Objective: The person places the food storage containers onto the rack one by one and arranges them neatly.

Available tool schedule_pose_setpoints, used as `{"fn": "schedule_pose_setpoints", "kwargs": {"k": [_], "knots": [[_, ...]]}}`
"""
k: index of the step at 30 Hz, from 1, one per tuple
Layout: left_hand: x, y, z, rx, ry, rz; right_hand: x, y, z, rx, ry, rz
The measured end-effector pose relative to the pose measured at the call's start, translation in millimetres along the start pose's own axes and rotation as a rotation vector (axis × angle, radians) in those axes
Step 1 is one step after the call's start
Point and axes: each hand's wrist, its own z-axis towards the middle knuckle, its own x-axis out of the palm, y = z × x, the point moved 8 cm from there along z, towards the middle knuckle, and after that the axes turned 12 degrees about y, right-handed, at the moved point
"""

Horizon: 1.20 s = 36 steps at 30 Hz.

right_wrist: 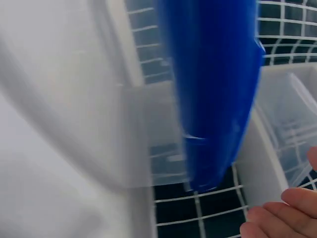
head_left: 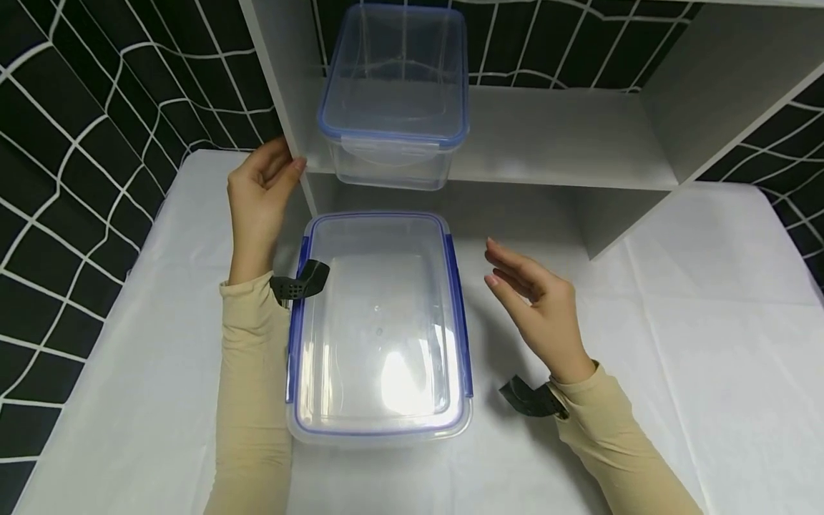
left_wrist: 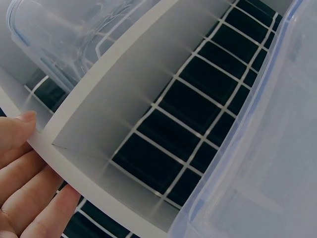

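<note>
My left hand point(head_left: 260, 193) pinches the front edge of the left side panel point(head_left: 273, 79) of a white shelf unit, thumb at the edge and fingers along the outside. My right hand point(head_left: 541, 307) hangs in the air with loosely bent fingers, right of a large clear lidded food container point(head_left: 380, 307), apart from it and holding nothing. This container has blue side clips and stands in front of the shelf's lower opening, beside my left wrist. On the middle shelf board is a smaller clear container point(head_left: 393, 100) with a blue-rimmed lid. A blue clip point(right_wrist: 213, 99) fills the right wrist view's middle.
The shelf board point(head_left: 560, 136) extends right of the smaller container to the right side panel point(head_left: 727, 86). A white cloth point(head_left: 721, 343) covers the table. Black fabric with white grid lines point(head_left: 64, 214) hangs behind and at the sides.
</note>
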Motion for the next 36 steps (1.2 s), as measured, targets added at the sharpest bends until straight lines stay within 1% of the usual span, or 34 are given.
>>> {"fn": "schedule_pose_setpoints", "kwargs": {"k": [4,7,12,19,24,27,29,33,36], "knots": [[-0.1,0.7,0.8,-0.019,0.007,0.006,4.4,-2.7,-24.7,-0.003,0.017,-0.007],[-0.1,0.3,1.3,-0.019,0.008,0.006,9.3,-4.9,-41.3,0.003,0.028,-0.005],[-0.7,0.6,0.9,-0.017,0.001,-0.003,14.9,-6.3,-60.1,0.012,0.02,0.003],[-1.5,-0.9,0.6,-0.002,-0.004,-0.001,19.2,-3.8,-72.6,0.013,0.019,0.005],[-0.6,-0.9,0.3,-0.006,-0.003,-0.012,27.4,-4.9,-83.9,0.008,0.057,0.018],[-1.2,0.0,0.2,-0.017,-0.003,-0.009,34.0,-2.7,-87.4,-0.027,0.088,0.016],[-1.9,0.3,0.0,-0.02,-0.003,-0.006,38.4,0.2,-88.6,-0.066,0.107,0.012],[-2.2,-0.2,-0.4,-0.002,-0.002,-0.004,46.0,4.1,-90.4,-0.134,0.152,0.023],[-1.5,-0.2,-0.6,0.011,-0.001,-0.008,48.8,3.8,-93.0,-0.158,0.185,0.03]]}}
